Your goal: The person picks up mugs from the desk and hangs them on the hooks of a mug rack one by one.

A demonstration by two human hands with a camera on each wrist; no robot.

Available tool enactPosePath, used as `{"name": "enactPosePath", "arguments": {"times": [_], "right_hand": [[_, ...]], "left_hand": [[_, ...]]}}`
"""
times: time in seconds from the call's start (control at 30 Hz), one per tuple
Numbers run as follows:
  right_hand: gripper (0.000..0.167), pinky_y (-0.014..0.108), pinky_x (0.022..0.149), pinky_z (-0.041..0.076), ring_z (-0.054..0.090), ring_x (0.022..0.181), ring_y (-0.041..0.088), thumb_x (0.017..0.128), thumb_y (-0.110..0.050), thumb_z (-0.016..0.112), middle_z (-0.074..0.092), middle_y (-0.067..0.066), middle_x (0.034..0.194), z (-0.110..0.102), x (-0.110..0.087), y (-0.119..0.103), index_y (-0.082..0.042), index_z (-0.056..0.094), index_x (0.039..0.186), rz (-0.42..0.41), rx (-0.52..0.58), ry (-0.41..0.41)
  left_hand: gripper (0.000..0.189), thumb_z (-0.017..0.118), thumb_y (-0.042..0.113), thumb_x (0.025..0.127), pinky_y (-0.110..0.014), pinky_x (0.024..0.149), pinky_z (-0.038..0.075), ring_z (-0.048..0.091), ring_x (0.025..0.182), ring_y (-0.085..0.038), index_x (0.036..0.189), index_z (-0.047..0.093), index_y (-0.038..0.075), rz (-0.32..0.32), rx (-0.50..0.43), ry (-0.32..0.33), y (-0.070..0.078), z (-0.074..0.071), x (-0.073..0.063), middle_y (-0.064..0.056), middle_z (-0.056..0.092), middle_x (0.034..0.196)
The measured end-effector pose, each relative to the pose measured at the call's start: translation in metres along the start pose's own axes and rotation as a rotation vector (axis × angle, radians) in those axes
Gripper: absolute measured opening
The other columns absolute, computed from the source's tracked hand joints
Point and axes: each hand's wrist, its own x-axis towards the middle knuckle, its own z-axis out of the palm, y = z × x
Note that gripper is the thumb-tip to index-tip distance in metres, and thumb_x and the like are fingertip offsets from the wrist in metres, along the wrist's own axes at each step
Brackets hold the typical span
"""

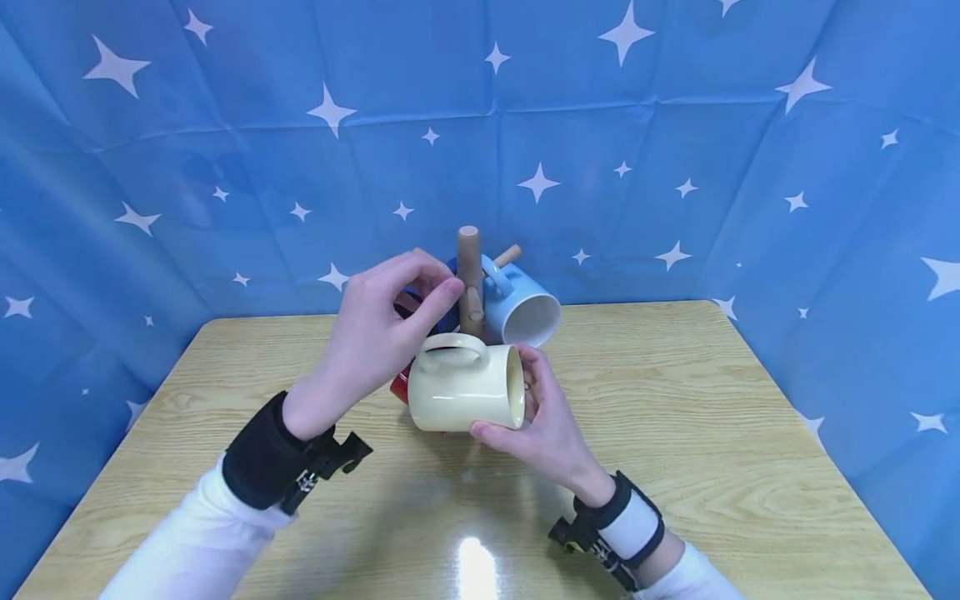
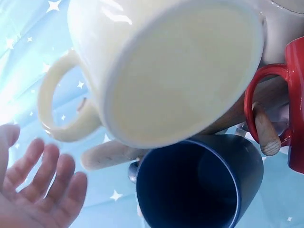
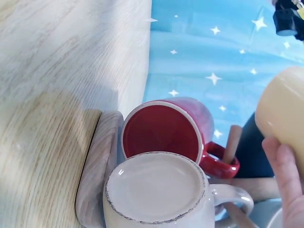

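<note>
In front of a wooden mug rack (image 1: 469, 258), my right hand (image 1: 543, 425) grips a cream mug (image 1: 465, 396) by its rim end. The mug lies sideways in the air, its mouth to the right and its handle up. Beside the rack's post is my left hand (image 1: 390, 308), thumb and forefinger near the top peg. It holds nothing; the left wrist view shows its fingers (image 2: 43, 173) loosely bent, apart from the cream handle. A dark blue mug (image 2: 249, 166) hangs just below the cream mug in that view.
A light blue mug (image 1: 525, 304) hangs at the rack's right. Low on the rack, a red mug (image 3: 161, 130) and a white mug (image 3: 154, 190) hang by their handles, close to its wooden base (image 3: 97, 175). Behind the wooden table (image 1: 712, 433) hangs a blue starry curtain (image 1: 420, 167).
</note>
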Motion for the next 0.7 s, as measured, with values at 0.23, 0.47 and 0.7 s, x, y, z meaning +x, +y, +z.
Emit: {"name": "enactPosePath", "arguments": {"times": [0.23, 0.47, 0.7], "right_hand": [[0.094, 0.025, 0.096, 0.06, 0.061, 0.121, 0.011, 0.081, -0.013, 0.087, 0.048, 0.031, 0.144, -0.001, -0.002, -0.001, 0.003, 0.029, 0.153, 0.014, 0.071, 0.003], [0.091, 0.025, 0.095, 0.061, 0.062, 0.119, 0.007, 0.082, -0.012, 0.084, 0.048, 0.03, 0.145, -0.006, -0.003, -0.003, 0.002, 0.029, 0.153, 0.047, 0.146, 0.012], [0.088, 0.023, 0.097, 0.059, 0.063, 0.12, 0.006, 0.086, -0.017, 0.081, 0.048, 0.031, 0.148, -0.008, 0.0, -0.007, 0.0, 0.029, 0.154, 0.071, 0.175, 0.016]], "left_hand": [[0.025, 0.068, 0.019, 0.103, -0.044, 0.089, 0.061, 0.069, 0.103, -0.026, 0.122, 0.07, 0.002, -0.081, -0.056, 0.101, -0.013, 0.002, 0.017, -0.015, 0.073, 0.117], [0.043, 0.065, 0.025, 0.105, -0.048, 0.107, 0.057, 0.064, 0.129, -0.027, 0.144, 0.059, 0.007, -0.105, -0.082, 0.021, -0.027, 0.014, 0.035, -0.013, 0.066, 0.142], [0.046, 0.064, 0.027, 0.106, -0.048, 0.108, 0.057, 0.069, 0.126, -0.027, 0.149, 0.057, 0.01, -0.109, -0.088, -0.073, -0.033, 0.021, 0.048, -0.014, 0.071, 0.137]]}}
